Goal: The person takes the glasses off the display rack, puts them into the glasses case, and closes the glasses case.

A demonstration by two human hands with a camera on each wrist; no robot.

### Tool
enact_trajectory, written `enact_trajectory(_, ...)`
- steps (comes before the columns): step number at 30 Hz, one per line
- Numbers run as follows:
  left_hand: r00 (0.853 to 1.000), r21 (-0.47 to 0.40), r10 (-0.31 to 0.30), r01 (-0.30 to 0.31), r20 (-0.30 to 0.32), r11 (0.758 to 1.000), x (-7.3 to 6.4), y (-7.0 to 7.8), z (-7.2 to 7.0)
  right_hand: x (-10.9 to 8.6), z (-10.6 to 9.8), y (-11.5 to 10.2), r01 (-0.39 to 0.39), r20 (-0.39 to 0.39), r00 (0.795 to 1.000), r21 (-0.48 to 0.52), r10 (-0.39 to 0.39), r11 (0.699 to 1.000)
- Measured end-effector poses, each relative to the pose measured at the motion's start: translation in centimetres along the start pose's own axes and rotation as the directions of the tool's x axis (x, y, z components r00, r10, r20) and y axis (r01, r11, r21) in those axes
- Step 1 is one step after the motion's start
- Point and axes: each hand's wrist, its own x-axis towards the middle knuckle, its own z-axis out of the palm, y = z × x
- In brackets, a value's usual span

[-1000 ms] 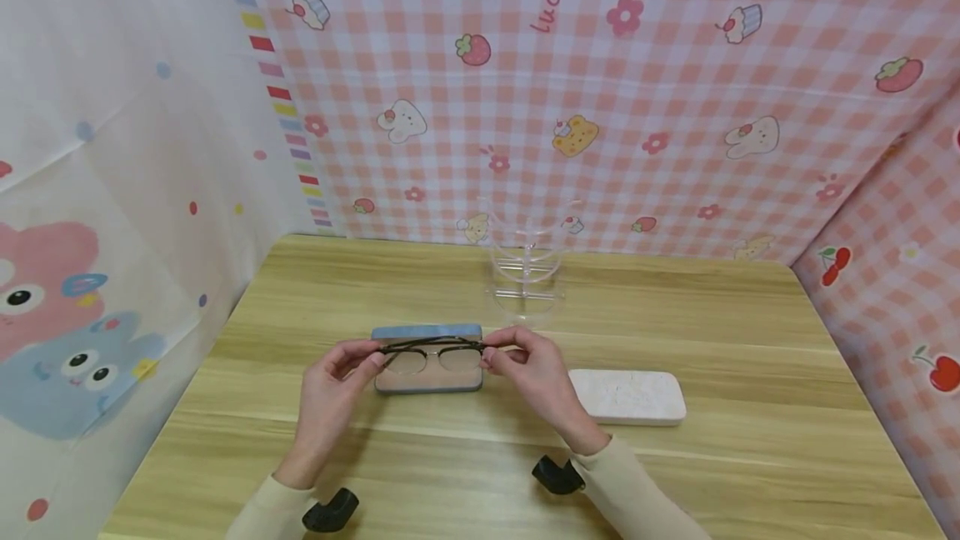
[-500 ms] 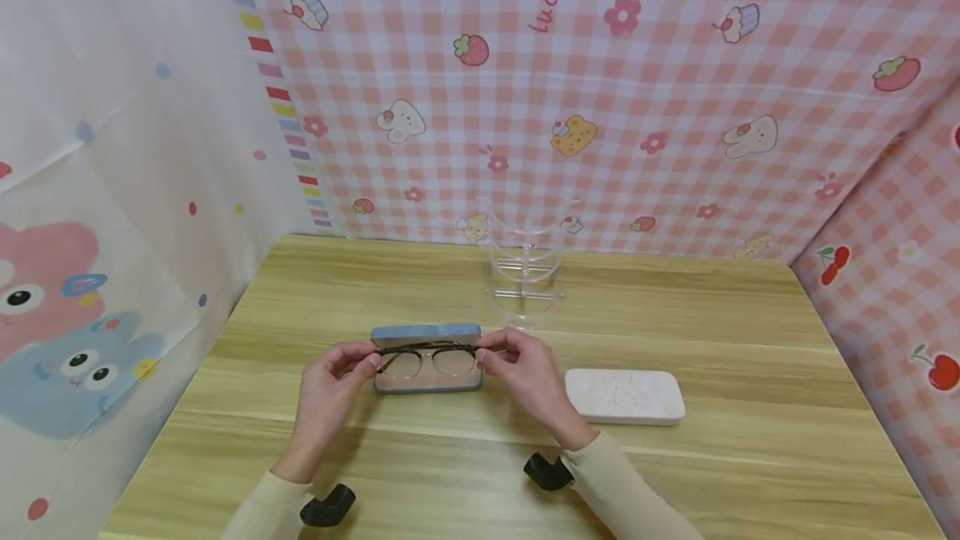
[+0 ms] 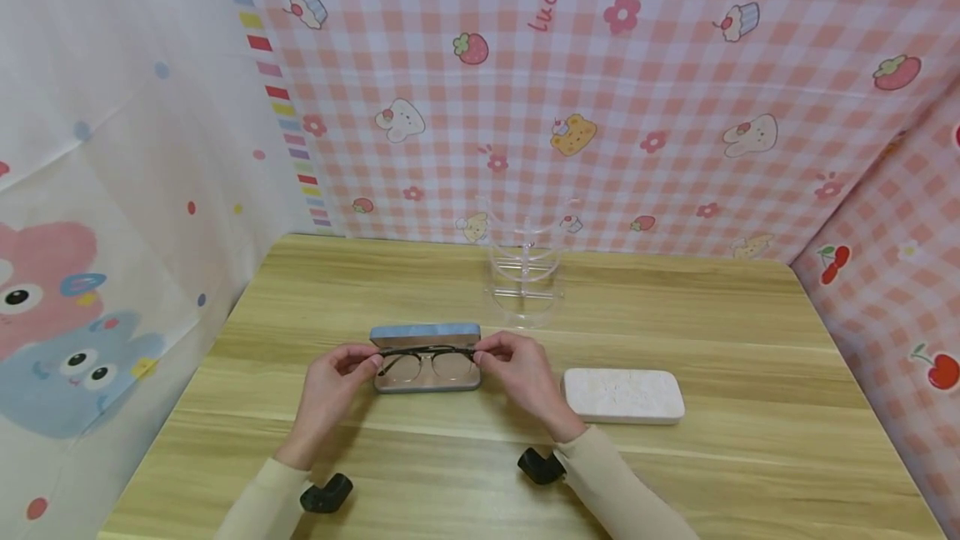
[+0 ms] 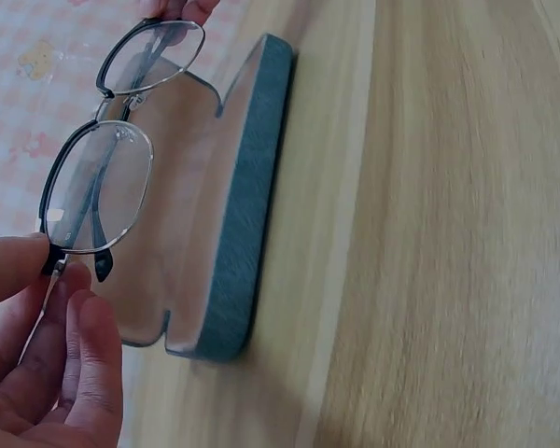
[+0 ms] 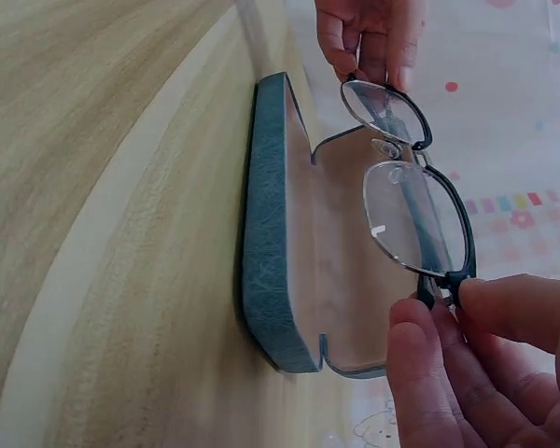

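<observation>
Folded eyeglasses with a dark upper frame and thin wire lower rims are held over an open spectacle case. My left hand pinches one end of the frame between thumb and fingers; my right hand pinches the opposite end. The case is blue-teal outside and beige inside, its lid raised at the back. In both wrist views the lenses stand apart from the near wall of the case, with the temples folded behind them.
A white closed spectacle case lies right of my right hand. Behind, a clear tiered display stand stands near the checked backdrop. Black angled pieces sit by both wrists above the wooden table.
The eyeglasses have shifted slightly left and tipped, so the lenses show more fully against the case lining. My right hand has moved a little left with them; both hands keep their pinch.
</observation>
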Motion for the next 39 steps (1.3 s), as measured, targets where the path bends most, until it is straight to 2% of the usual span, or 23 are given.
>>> enact_trajectory(9, 0.999, 0.08, 0.043, -0.044, 0.019, 0.996, 1.0, -0.8, -0.2, 0.6, 0.3, 0.5, -0.024, 0.031, 0.999, -0.049, 0.025, 0.998)
enact_trajectory(14, 0.998, 0.089, 0.045, -0.049, 0.044, 0.995, 1.5, -1.3, -0.1, 0.9, 0.4, 1.1, -0.039, 0.057, 0.997, -0.064, 0.043, 0.997)
enact_trajectory(22, 0.996, 0.156, 0.058, -0.067, 0.063, 0.985, 2.3, -2.3, -0.1, 1.3, 0.9, 1.8, -0.044, 0.049, 0.998, -0.084, 0.048, 0.995)
enact_trajectory(29, 0.997, 0.2, 0.055, -0.066, 0.059, 0.978, 2.6, -2.5, 0.1, 1.4, 1.1, 1.9, -0.046, 0.044, 0.998, -0.139, 0.052, 0.989)
enact_trajectory(39, 0.996, 0.22, 0.075, -0.085, 0.053, 0.972, 3.0, -2.9, 0.0, 1.5, 1.3, 2.1, -0.036, 0.048, 0.998, -0.174, 0.045, 0.984)
